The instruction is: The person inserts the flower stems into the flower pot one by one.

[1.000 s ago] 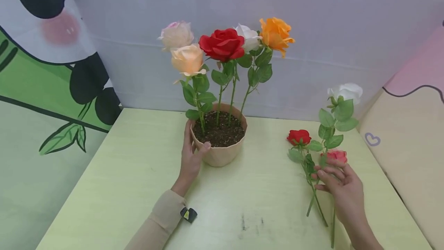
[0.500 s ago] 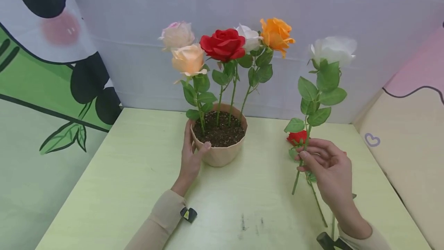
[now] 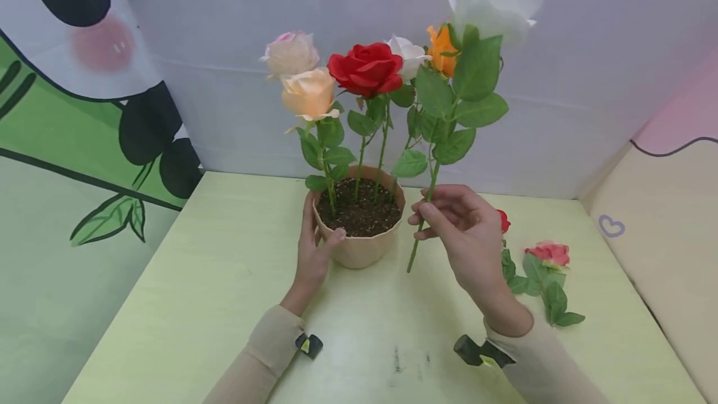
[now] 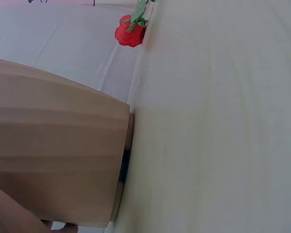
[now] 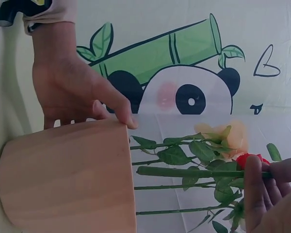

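My left hand holds the flowerpot by its left side, thumb at the rim and fingers round the wall. The pot is pinkish tan and filled with dark soil. Standing in the soil are several artificial roses: pale pink, peach, red, white and orange. To the right of the pot, my right hand pinches the stem of another white rose between thumb and fingers. Its bloom partly covers the orange rose. The right wrist view shows the bare stem end pointing towards the pot's rim.
On the table's right side lie a pink rose and a red rose, the latter mostly hidden behind my right hand. A pale cloth backdrop rises along the table's back edge, with a painted panda at left.
My right hand has lifted the white rose from the table's right side and carried it left to the pot. The left hand has kept its hold on the pot.
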A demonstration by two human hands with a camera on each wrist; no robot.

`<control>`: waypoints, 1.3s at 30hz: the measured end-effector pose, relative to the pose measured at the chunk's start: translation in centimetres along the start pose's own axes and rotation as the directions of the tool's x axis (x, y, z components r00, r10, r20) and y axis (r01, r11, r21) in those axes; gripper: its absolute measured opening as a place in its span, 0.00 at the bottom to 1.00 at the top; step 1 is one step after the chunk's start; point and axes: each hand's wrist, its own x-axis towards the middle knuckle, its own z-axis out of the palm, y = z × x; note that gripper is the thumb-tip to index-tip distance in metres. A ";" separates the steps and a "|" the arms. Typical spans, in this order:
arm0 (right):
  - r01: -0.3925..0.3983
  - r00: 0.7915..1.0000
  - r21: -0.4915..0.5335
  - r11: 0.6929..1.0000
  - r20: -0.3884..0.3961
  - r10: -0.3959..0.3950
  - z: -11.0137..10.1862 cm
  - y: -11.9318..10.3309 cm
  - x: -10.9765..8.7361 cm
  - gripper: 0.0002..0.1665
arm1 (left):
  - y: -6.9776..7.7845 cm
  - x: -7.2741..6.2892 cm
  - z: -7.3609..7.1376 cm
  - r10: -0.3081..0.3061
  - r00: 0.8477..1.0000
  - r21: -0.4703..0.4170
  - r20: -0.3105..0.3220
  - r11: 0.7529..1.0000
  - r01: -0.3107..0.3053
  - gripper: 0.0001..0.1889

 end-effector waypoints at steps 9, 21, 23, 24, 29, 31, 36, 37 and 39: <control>0.117 0.993 0.027 0.993 -0.001 -0.117 3.9 1.5 3.3 0.08 | -0.4 0.2 0.0 -0.018 1.000 -0.013 0.009 1.000 0.018 0.55; 0.216 0.976 0.005 0.976 -0.001 -0.216 7.4 5.5 4.8 0.09 | -2.8 0.6 -0.5 -0.033 0.999 0.001 0.027 0.999 0.033 0.55; 0.219 0.976 0.014 0.976 -0.003 -0.219 7.9 5.9 4.9 0.09 | -2.9 0.6 -0.6 -0.033 0.999 0.003 0.031 0.999 0.033 0.55; 0.216 0.976 0.015 0.976 -0.004 -0.216 8.1 6.2 4.9 0.09 | -2.9 0.6 -0.6 -0.029 0.999 0.003 0.032 1.000 0.029 0.55; 0.198 0.980 -0.007 0.980 0.001 -0.198 8.9 7.3 5.0 0.10 | -2.8 0.5 -0.6 -0.016 0.999 -0.009 0.034 1.000 0.016 0.55; 0.189 0.982 -0.019 0.982 0.009 -0.189 9.1 7.7 4.9 0.10 | -2.8 0.5 -0.6 -0.012 0.999 -0.015 0.035 1.000 0.013 0.54; 0.169 0.985 -0.055 0.984 0.038 -0.168 9.2 8.4 4.7 0.10 | -2.7 0.4 -0.6 -0.015 0.999 -0.017 0.042 1.000 0.016 0.54; 0.168 0.985 -0.061 0.984 0.043 -0.165 9.2 8.5 4.7 0.10 | -2.6 0.4 -0.6 -0.013 0.999 -0.017 0.041 1.000 0.013 0.54; 0.165 0.986 -0.075 0.983 0.052 -0.161 9.1 8.6 4.6 0.11 | -2.5 0.4 -0.6 -0.013 0.999 -0.014 0.038 1.000 0.014 0.54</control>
